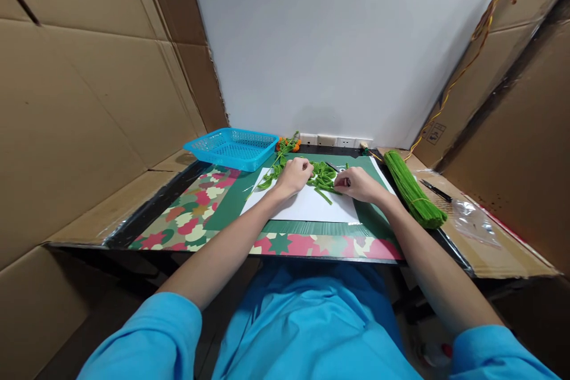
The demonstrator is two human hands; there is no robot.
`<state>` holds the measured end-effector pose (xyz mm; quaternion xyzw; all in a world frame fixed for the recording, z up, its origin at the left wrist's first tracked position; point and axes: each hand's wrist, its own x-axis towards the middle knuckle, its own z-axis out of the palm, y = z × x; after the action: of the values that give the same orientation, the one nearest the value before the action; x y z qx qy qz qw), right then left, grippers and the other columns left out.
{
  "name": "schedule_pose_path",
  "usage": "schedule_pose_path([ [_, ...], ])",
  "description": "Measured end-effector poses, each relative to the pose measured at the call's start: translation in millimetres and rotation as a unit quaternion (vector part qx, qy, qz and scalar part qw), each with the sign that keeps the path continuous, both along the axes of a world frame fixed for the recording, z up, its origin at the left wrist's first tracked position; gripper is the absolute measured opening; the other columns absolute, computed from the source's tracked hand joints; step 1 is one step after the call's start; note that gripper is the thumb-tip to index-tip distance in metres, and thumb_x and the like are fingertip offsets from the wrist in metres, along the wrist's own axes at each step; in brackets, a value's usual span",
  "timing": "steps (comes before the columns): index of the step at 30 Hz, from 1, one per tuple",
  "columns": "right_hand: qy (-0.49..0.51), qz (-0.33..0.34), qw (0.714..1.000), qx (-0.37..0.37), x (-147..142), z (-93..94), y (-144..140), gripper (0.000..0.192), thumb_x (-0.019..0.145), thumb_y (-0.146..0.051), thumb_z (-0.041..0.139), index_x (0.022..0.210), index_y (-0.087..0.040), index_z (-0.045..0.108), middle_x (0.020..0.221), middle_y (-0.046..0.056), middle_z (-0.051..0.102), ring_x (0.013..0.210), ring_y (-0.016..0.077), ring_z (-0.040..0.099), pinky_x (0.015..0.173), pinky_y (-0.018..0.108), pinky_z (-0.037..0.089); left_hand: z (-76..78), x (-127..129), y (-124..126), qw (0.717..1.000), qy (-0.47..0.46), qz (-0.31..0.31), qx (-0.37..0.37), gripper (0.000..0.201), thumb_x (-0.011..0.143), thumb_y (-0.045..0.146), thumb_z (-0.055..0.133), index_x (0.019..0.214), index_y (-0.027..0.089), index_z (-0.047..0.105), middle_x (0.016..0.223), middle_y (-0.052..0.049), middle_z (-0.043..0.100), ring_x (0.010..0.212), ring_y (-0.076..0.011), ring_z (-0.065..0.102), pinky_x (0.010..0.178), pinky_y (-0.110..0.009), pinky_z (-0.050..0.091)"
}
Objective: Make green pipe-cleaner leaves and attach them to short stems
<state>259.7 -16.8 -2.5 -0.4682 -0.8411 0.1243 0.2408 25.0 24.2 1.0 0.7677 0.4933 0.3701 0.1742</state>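
A pile of short green pipe-cleaner pieces (323,177) lies on a white sheet (307,206) over a green mat (231,205). My left hand (294,176) rests on the left part of the pile with its fingers curled over some pieces. My right hand (358,184) sits at the pile's right edge, fingers closed on what looks like a small dark tool; whether it grips it firmly I cannot tell.
A blue plastic basket (231,147) stands at the back left. Orange and green flowers (287,144) lie by the wall. A thick bundle of long green pipe cleaners (412,193) lies at the right, beyond it a dark pen-like tool (435,190) and clear plastic bag (474,219). Cardboard walls enclose both sides.
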Motion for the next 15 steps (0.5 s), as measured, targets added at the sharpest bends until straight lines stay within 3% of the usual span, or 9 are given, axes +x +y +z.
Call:
schedule_pose_path([
  [4,0.002,0.048,0.999,-0.014,-4,3.6,-5,0.017,0.095,-0.03,0.072,0.086,-0.019,0.082,0.075,0.003,0.076,0.065,0.0145,0.061,0.063,0.025,0.039,-1.2,1,0,1.0,-0.014,-0.002,0.01,0.029,0.089,0.018,0.056,0.063,0.019,0.066,0.072,-0.007,0.075,0.067,-0.0196,0.065,0.065,-0.029,0.043],
  [8,0.008,0.087,0.996,-0.018,-14,3.1,-10,0.02,0.089,-0.039,0.081,0.088,-0.018,0.082,0.076,0.002,0.074,0.065,0.0142,0.059,0.062,0.025,0.038,-1.1,1,1,0.999,-0.037,-0.016,0.029,0.029,0.093,0.02,0.055,0.067,0.019,0.068,0.072,-0.005,0.074,0.065,-0.0192,0.062,0.063,-0.029,0.042],
  [15,0.034,0.151,0.986,-0.061,-21,6.2,-16,0.015,0.084,-0.018,0.075,0.098,-0.016,0.082,0.085,0.003,0.075,0.072,0.0148,0.062,0.068,0.024,0.045,2.1,3,0,0.993,-0.109,-0.044,0.009,0.02,0.097,0.028,0.057,0.083,0.018,0.069,0.07,-0.003,0.072,0.062,-0.0165,0.062,0.063,-0.027,0.046],
])
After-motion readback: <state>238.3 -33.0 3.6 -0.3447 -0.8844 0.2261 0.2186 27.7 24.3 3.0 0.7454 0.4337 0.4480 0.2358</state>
